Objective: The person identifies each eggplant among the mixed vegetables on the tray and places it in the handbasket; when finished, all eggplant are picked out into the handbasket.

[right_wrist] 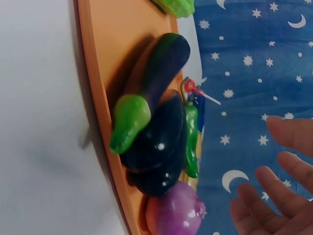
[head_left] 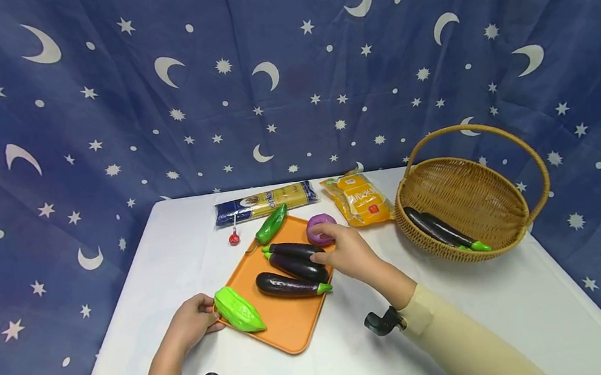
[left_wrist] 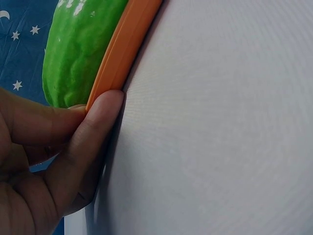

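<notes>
My left hand (head_left: pixel 189 322) pinches the left corner of an orange tray (head_left: pixel 287 321) between thumb and fingers. Right beside those fingers lies a bright green bitter melon (head_left: pixel 238 310), also large in the left wrist view. Three eggplants (head_left: pixel 291 285) lie across the tray's middle, with a purple onion (head_left: pixel 321 229) at the far right corner and a green pepper (head_left: pixel 271 225) along the far edge. Over the tray's right side hovers my right hand (head_left: pixel 350 254), near the onion and eggplants. In the right wrist view its fingers (right_wrist: pixel 274 188) are spread and hold nothing.
A wicker basket (head_left: pixel 461 195) with a tall handle stands at right, holding two eggplants (head_left: pixel 439 231). Behind the tray lie a pasta packet (head_left: pixel 266 203), an orange bag (head_left: pixel 359 199) and a red lollipop (head_left: pixel 234 238). A starry blue curtain hangs behind the white table.
</notes>
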`<state>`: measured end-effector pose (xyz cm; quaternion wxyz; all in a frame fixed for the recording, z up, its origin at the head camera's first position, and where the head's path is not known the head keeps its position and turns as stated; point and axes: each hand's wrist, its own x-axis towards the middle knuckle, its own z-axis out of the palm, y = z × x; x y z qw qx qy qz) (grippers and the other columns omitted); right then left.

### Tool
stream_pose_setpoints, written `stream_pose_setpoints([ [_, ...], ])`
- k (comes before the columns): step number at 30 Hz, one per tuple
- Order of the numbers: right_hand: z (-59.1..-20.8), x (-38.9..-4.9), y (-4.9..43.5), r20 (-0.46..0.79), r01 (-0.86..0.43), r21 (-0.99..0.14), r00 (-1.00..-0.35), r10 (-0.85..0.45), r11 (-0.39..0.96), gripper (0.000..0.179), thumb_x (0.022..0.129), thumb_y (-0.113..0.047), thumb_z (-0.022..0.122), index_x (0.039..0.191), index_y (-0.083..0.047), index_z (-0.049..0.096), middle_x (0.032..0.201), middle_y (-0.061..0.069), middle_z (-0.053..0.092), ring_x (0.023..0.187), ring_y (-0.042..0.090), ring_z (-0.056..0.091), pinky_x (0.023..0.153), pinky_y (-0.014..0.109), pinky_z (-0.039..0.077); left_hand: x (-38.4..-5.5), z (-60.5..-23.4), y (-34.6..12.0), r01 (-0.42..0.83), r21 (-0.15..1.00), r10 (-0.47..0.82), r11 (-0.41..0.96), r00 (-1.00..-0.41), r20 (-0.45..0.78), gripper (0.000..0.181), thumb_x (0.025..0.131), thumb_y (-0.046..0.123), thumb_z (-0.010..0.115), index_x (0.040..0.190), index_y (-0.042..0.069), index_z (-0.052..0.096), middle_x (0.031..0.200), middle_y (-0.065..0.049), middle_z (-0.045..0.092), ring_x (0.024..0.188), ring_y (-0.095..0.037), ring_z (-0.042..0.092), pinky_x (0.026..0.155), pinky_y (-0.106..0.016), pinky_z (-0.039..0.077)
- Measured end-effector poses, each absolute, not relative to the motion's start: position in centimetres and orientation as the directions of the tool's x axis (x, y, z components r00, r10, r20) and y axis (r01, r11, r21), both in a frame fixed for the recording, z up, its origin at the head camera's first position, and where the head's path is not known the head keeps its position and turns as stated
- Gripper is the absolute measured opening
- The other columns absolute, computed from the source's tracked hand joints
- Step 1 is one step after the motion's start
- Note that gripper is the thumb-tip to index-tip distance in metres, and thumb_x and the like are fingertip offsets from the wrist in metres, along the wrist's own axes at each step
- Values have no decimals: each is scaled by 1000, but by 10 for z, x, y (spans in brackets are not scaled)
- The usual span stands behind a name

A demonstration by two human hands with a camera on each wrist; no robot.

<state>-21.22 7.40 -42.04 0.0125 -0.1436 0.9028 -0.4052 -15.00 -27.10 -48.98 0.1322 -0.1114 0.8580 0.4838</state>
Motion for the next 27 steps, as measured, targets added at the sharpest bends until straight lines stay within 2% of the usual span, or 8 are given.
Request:
stream_pose_setpoints([
  [10, -431, -209, 59, 54, -272, -755, -933, -356, 597, 52, 83, -16, 84, 131, -11, 65, 126, 12, 66, 112, 34, 61, 97, 49, 52, -151, -493, -273, -311, 800, -64, 514, -943, -326, 25, 90, -6, 62, 114, -10, 57, 99, -16, 55, 74, -17, 64, 65, -29, 60],
  [15, -440, -205, 49, 42, -286, -730, -925, -377, 620, 51, 83, -17, 83, 130, -12, 65, 132, 7, 63, 120, 29, 58, 103, 49, 49, -151, -493, -274, -314, 801, -64, 510, -942, -329, 25, 91, -6, 62, 114, -10, 56, 99, -17, 54, 75, -17, 64, 66, -29, 60],
  [19, -447, -201, 41, 35, -301, -705, -919, -392, 642, 52, 83, -19, 84, 131, -15, 65, 133, 5, 62, 121, 24, 58, 104, 46, 48, -150, -493, -273, -323, 801, -69, 504, -940, -335, 25, 91, -6, 62, 114, -11, 56, 99, -17, 54, 75, -17, 64, 66, -30, 60],
  [27, -457, -196, 30, 25, -320, -661, -914, -406, 679, 52, 83, -21, 84, 131, -18, 65, 137, 4, 60, 127, 24, 55, 106, 43, 47, -150, -494, -273, -317, 800, -72, 509, -942, -327, 25, 90, -6, 62, 114, -10, 57, 99, -16, 55, 75, -17, 64, 66, -29, 60],
])
